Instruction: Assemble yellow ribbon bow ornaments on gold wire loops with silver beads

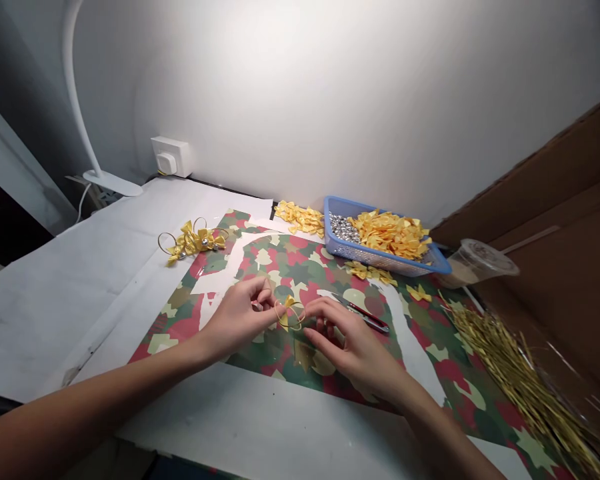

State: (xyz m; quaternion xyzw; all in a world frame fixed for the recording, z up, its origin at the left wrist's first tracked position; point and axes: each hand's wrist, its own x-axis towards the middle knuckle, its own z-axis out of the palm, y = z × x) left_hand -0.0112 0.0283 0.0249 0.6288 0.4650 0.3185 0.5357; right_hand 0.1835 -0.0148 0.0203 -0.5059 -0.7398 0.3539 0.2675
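Note:
Near the middle of the patterned paper, a small yellow ribbon bow with thin gold wire loops is held just above the surface. My left hand pinches the left side of the loops between thumb and forefinger, its other fingers curled in. At the right edge of the same loops is my right hand, closed, with the forefinger tip against the wire and the thumb just below. How firmly the right fingertips grip cannot be made out. Behind the right hand lie small thread snips with dark red handles.
A blue basket holds yellow bows and silver bells. More loose bows lie beside it. Finished-looking bow-and-bell loops sit at left. Gold wire ties, a plastic cup and cardboard stand right; a lamp stands left.

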